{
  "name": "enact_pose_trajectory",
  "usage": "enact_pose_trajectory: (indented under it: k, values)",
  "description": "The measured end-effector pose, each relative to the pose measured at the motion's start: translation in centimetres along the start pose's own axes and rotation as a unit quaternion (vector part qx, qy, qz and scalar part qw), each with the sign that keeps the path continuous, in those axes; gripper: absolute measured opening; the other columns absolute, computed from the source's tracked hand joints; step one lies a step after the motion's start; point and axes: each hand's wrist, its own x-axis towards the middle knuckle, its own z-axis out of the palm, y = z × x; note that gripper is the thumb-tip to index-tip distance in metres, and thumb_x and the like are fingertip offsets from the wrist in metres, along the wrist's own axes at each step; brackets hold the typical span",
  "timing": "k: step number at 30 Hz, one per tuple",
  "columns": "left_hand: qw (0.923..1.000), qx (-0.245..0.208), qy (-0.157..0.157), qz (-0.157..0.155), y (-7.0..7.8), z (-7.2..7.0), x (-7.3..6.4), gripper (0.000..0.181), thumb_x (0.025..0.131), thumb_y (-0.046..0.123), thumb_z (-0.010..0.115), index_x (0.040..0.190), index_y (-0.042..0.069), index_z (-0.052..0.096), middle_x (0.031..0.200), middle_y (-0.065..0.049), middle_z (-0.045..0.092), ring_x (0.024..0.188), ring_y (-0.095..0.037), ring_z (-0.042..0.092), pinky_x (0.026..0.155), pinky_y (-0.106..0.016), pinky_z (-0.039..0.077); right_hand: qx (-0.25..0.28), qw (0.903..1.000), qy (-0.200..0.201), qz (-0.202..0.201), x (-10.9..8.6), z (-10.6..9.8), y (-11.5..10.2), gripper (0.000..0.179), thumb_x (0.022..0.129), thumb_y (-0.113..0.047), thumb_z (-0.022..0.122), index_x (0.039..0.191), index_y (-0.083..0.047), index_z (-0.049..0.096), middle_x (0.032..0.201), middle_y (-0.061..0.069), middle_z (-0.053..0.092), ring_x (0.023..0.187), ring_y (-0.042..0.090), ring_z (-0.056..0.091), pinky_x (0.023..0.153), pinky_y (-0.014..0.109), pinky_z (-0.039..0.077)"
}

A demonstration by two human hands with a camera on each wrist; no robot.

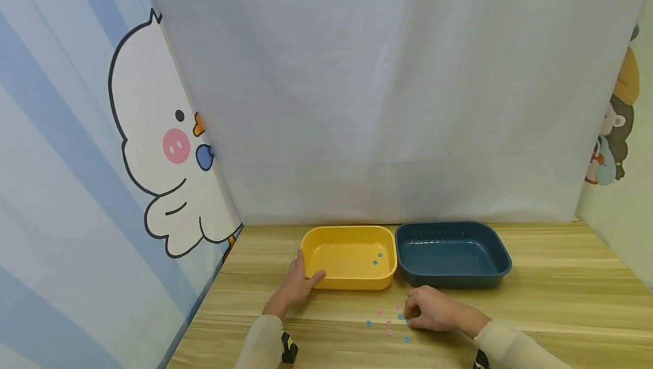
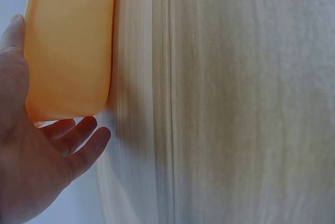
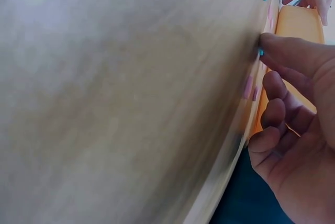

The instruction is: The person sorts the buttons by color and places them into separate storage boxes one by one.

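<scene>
My left hand [image 1: 296, 285] holds the left front corner of a yellow plastic bin [image 1: 352, 284], thumb at the front rim and fingers along the end wall [image 2: 68, 77]. Two small blue buttons [image 1: 375, 262] lie inside that bin, toward its right. Over the tabletop, my right hand [image 1: 433, 309] is lowered with thumb and index finger pinching a blue button [image 3: 260, 52]; its other fingers are loosely bent. Just left of this hand, several loose buttons, pink ones [image 1: 389, 322] and blue ones [image 1: 368, 323], are scattered on the wood.
A dark blue bin [image 1: 454, 281] stands right beside the yellow one, behind my right hand. Both rest on the wood-grain table [image 1: 551, 278]. A white curtain [image 1: 357, 102] hangs at the table's back edge, and a wall with a cartoon bird [image 1: 148, 102] rises on the left.
</scene>
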Motion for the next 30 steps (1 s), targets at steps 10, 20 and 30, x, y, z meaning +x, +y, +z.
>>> enact_pose_trajectory:
  k: [10, 20, 30]
  values:
    - [1.0, 0.005, -0.001, -0.002, -0.1, 0.1, 0.1, 0.099, 0.091, 0.051, 0.055, 0.147, -0.008, -0.001, 0.143, -0.036, 0.019, 0.131, -0.047, 0.028, 0.106, -0.055, 0.024, 0.014, 0.9998, -0.009, 0.013, 0.0, -0.2, -0.3, 0.012, 0.081, -0.013, 0.075, 0.076, -0.019, 0.066, 0.074, -0.017, 0.049, 0.065, -0.002, 0.046, 0.059, 0.02, 0.043]
    - [1.0, 0.002, -0.002, -0.005, 0.2, -0.1, 0.0, 0.099, 0.091, 0.051, 0.055, 0.148, -0.008, -0.002, 0.143, -0.036, 0.018, 0.131, -0.048, 0.028, 0.106, -0.055, 0.024, 0.018, 0.9998, 0.009, -0.006, -0.1, -0.3, 0.0, 0.021, 0.076, -0.009, 0.075, 0.071, -0.022, 0.06, 0.071, -0.018, 0.049, 0.063, -0.003, 0.045, 0.058, 0.019, 0.043]
    - [0.9999, -0.009, -0.003, 0.006, 0.1, 0.0, 0.0, 0.1, 0.092, 0.05, 0.055, 0.147, -0.009, -0.004, 0.143, -0.037, 0.016, 0.132, -0.048, 0.025, 0.106, -0.055, 0.022, 0.102, 0.9942, 0.028, 0.019, -0.6, -1.7, -0.5, 0.015, 0.078, -0.006, 0.072, 0.073, -0.018, 0.065, 0.062, -0.011, 0.058, 0.053, 0.001, 0.052, 0.053, 0.021, 0.046]
